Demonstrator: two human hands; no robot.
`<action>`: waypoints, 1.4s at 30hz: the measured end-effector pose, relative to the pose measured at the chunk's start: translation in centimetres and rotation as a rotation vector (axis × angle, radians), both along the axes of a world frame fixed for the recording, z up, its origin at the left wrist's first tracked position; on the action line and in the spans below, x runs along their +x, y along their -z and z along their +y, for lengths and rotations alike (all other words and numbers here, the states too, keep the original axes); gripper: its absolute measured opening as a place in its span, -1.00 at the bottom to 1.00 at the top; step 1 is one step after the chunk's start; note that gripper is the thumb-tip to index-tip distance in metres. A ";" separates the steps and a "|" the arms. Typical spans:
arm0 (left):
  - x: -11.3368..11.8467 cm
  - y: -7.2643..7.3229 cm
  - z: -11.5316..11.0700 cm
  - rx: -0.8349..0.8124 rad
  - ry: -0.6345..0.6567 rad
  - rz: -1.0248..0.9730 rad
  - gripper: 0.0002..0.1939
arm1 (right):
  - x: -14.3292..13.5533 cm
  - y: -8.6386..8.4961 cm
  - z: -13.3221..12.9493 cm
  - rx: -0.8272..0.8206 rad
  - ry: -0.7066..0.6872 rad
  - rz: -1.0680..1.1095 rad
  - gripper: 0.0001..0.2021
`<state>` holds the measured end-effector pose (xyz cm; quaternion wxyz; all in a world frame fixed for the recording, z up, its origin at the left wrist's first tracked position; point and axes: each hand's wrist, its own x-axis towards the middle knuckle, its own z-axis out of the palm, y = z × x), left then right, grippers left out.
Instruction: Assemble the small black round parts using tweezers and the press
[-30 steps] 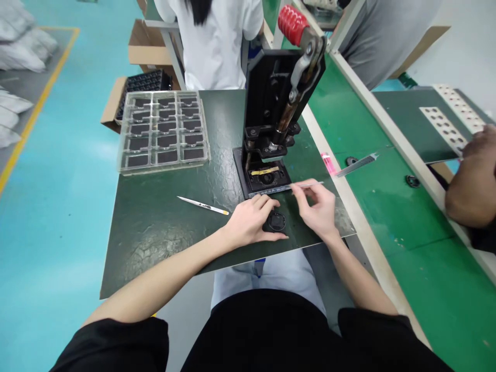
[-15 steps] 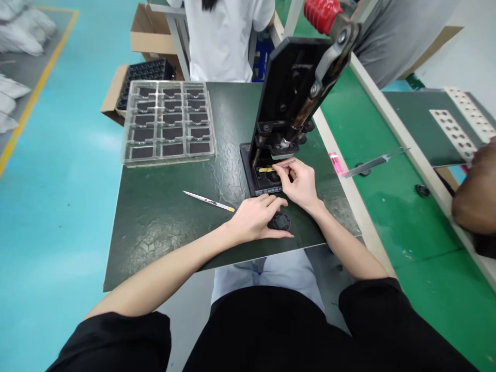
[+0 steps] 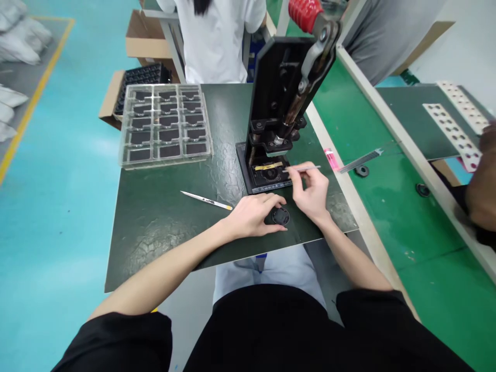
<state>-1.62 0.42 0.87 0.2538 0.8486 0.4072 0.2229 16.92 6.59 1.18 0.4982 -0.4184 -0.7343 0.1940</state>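
Note:
My left hand (image 3: 258, 213) rests on the green table with its thumb and fingers curved around the rim of a round black part (image 3: 281, 216). In my right hand (image 3: 311, 191) is a slim metal tool (image 3: 306, 169), pinched between thumb and fingers; its kind is hard to make out. The tool's tip points left, at the right side of the base of a black hand press (image 3: 271, 178). On that base lies a yellow strip (image 3: 268, 166), under the raised press head (image 3: 278, 147). A white pointed tool (image 3: 206, 200) with a yellow end lies left of my left hand.
A clear compartment tray (image 3: 166, 124) with dark flat pieces stands at the table's back left. To the right, a green conveyor (image 3: 391, 206) carries round black parts and a grey strip-like tool (image 3: 360, 160). Co-workers sit beyond the table and at the far right.
My right hand has drawn back to the right from the press base with the slim tool, baring the yellow strip. My left thumb and fingers have closed in on the round black part.

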 end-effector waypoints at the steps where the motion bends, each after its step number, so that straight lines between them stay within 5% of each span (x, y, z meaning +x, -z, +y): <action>1: 0.2 0.1 -0.2 0.003 -0.016 0.009 -0.45 | 0.7 0.0 -1.0 -0.045 0.001 -0.016 -0.85; 8: 0.9 0.6 -0.8 -0.075 -0.112 -0.032 -0.40 | 3.0 0.6 -5.9 -0.155 -0.074 -0.219 -0.85; 42: 1.3 0.4 -0.8 -0.178 -0.155 -0.039 -0.37 | 2.2 0.7 -5.6 0.047 -0.179 -0.421 -0.82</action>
